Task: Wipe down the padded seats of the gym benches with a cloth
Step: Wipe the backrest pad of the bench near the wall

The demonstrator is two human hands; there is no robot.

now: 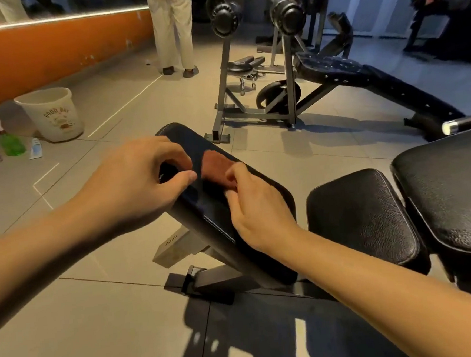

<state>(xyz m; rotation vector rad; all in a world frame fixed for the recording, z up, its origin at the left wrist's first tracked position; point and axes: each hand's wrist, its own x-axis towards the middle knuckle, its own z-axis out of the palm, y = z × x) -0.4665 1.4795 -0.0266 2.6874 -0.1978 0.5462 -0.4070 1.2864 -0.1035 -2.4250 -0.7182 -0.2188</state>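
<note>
A long black padded bench pad slants away from me in the middle of the view. On its upper surface lies a reddish-brown cloth. My right hand rests on the pad and pinches the near edge of the cloth with curled fingers. My left hand curls its fingers and thumb round the pad's left edge, just left of the cloth. To the right are a black seat pad and a larger black back pad of a second bench.
A white bucket, a green spray bottle and small containers stand on the tiled floor at left by the orange wall. A person stands at the back. A weight rack with an incline bench and a plate is behind.
</note>
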